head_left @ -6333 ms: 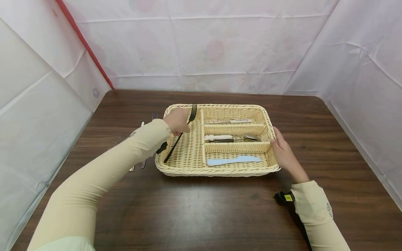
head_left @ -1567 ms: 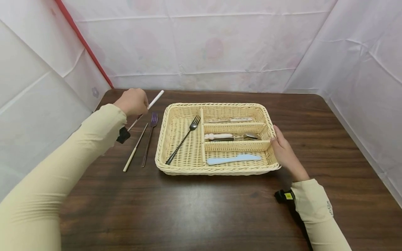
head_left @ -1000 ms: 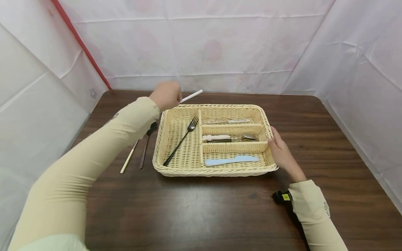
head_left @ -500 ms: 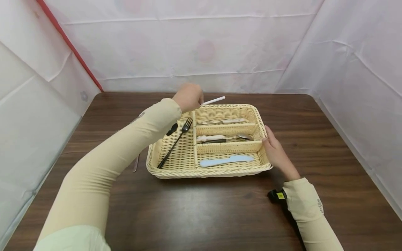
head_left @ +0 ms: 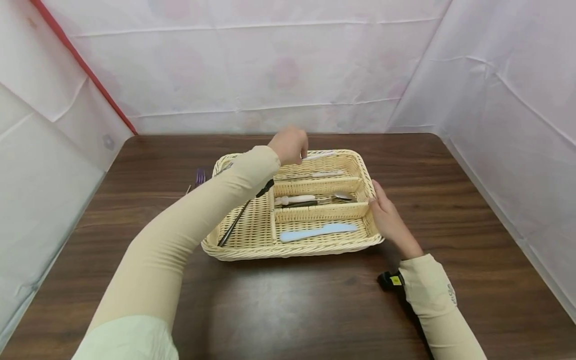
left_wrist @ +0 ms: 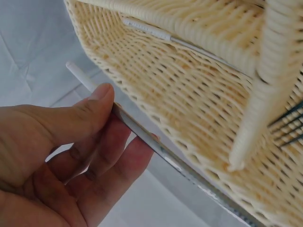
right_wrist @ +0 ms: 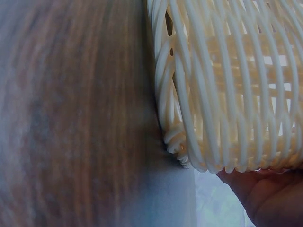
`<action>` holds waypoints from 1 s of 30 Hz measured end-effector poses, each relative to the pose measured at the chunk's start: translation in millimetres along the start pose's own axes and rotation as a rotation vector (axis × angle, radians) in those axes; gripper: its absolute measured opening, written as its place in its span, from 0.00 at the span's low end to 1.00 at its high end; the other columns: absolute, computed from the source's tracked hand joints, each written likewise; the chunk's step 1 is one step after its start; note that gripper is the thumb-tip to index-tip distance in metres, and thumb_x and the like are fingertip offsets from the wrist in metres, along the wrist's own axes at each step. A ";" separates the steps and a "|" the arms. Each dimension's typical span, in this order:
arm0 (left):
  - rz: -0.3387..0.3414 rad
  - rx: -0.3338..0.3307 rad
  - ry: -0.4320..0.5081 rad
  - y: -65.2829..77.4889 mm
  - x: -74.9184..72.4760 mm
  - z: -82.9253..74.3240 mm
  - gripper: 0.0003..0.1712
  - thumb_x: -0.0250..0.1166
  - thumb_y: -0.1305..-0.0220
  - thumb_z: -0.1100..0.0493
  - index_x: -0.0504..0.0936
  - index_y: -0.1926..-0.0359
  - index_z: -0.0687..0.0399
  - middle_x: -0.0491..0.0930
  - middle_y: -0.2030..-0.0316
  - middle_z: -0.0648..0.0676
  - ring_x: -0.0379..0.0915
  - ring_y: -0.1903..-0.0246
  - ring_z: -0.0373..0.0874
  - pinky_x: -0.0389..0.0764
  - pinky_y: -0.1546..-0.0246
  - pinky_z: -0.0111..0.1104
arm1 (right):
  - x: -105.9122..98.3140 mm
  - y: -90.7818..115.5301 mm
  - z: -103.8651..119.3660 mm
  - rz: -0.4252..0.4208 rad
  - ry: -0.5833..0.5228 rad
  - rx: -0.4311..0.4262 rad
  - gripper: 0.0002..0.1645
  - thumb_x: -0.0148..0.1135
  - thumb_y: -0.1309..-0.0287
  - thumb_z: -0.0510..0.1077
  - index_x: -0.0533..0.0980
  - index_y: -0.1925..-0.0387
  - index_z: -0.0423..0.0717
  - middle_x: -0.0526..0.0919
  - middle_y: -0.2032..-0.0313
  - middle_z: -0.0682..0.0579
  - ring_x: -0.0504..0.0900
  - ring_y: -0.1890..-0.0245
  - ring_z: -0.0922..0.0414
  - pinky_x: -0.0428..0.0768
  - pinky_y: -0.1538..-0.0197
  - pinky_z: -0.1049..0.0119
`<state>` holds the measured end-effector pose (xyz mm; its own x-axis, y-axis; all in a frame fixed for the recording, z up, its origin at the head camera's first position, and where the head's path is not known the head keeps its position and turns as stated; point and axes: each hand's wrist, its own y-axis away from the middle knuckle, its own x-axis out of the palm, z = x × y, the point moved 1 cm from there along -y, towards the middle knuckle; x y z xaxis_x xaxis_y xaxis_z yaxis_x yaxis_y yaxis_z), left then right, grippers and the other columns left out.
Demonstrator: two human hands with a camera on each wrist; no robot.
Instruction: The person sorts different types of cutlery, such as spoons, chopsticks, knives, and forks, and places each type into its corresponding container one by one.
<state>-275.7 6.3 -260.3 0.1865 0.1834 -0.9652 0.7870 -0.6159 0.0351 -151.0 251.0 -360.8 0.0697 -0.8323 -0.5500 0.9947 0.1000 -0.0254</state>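
Observation:
My left hand [head_left: 290, 144] pinches a slim metal chopstick with a white handle [head_left: 321, 155] above the back rim of a cream wicker cutlery basket [head_left: 292, 253]. In the left wrist view the chopstick [left_wrist: 173, 163] lies between thumb and fingertips, outside the basket wall. Below it, the back compartment holds a similar white-handled chopstick [head_left: 327, 174]. My right hand [head_left: 390, 220] grips the basket's right rim, thumb over the edge. A black fork [head_left: 234, 225] in the left compartment is partly hidden by my left arm.
The middle compartment holds a spoon [head_left: 344, 196] and utensils with pale and black handles. A light blue knife [head_left: 317, 232] lies in the front compartment. Left of the basket, a purple fork [head_left: 200, 176] and another stick's tip [head_left: 188, 189] show on the table beyond my sleeve.
The black fork was laid in the left compartment. My left hand then lifted the white-handled chopstick from the table's left and carried it right, lowering it by the back compartment. My right hand stays.

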 end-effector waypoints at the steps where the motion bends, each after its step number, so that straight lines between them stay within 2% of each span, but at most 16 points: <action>1: 0.002 -0.002 0.002 -1.8 1.8 -0.7 0.06 0.66 0.46 0.72 0.86 0.67 0.62 0.83 0.62 0.56 0.77 0.58 0.50 0.77 0.55 0.39 | 0.9 0.0 0.4 -0.002 0.001 -0.003 0.32 0.33 0.28 0.37 0.39 0.27 0.37 0.45 0.29 0.35 0.45 0.29 0.43 0.46 0.31 0.50; 8: 0.045 -0.029 0.026 -12.4 13.8 -5.8 0.06 0.66 0.45 0.72 0.86 0.66 0.62 0.82 0.64 0.55 0.76 0.62 0.48 0.77 0.59 0.38 | 6.2 -0.5 1.6 0.001 -0.006 -0.016 0.32 0.34 0.28 0.36 0.40 0.27 0.36 0.47 0.29 0.34 0.46 0.29 0.44 0.47 0.31 0.50; 14: 0.074 -0.048 0.004 -19.0 21.9 -9.9 0.04 0.69 0.45 0.69 0.85 0.67 0.60 0.81 0.65 0.53 0.76 0.64 0.47 0.77 0.59 0.38 | 7.8 -2.8 4.2 -0.007 -0.005 -0.028 0.32 0.34 0.28 0.36 0.41 0.27 0.35 0.47 0.29 0.34 0.47 0.30 0.43 0.48 0.31 0.50; 21: 0.110 -0.055 -0.024 -26.0 33.9 -13.6 0.05 0.65 0.42 0.70 0.85 0.67 0.59 0.81 0.66 0.52 0.76 0.68 0.46 0.77 0.65 0.37 | 7.5 -2.8 4.9 -0.010 0.021 -0.024 0.32 0.34 0.29 0.36 0.42 0.27 0.36 0.49 0.30 0.34 0.48 0.30 0.43 0.48 0.31 0.50; 24: 0.125 -0.062 -0.042 -28.2 40.0 -15.0 0.05 0.63 0.40 0.69 0.84 0.67 0.59 0.79 0.71 0.50 0.73 0.72 0.43 0.75 0.69 0.35 | 7.7 -2.1 5.4 -0.004 0.013 -0.023 0.32 0.34 0.29 0.36 0.41 0.27 0.36 0.48 0.30 0.34 0.48 0.30 0.43 0.48 0.31 0.50; 27: 0.148 -0.081 -0.066 -31.5 46.5 -15.2 0.09 0.58 0.35 0.67 0.81 0.72 0.58 0.73 0.78 0.49 0.65 0.79 0.41 0.69 0.75 0.33 | 7.9 -1.2 6.0 -0.001 0.009 -0.023 0.32 0.34 0.29 0.36 0.41 0.27 0.36 0.47 0.30 0.33 0.47 0.30 0.43 0.47 0.31 0.50; 30: 0.176 -0.099 -0.102 -35.1 53.2 -14.1 0.10 0.54 0.32 0.65 0.76 0.72 0.55 0.71 0.78 0.50 0.61 0.81 0.41 0.66 0.77 0.33 | 7.9 -0.5 6.0 0.000 0.010 -0.022 0.32 0.34 0.29 0.36 0.41 0.27 0.36 0.47 0.29 0.34 0.47 0.30 0.43 0.47 0.31 0.50</action>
<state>-285.1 48.4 -309.2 0.2694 -0.0018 -0.9630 0.8024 -0.5525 0.2255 -150.5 241.1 -360.2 0.0688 -0.8267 -0.5584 0.9927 0.1121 -0.0437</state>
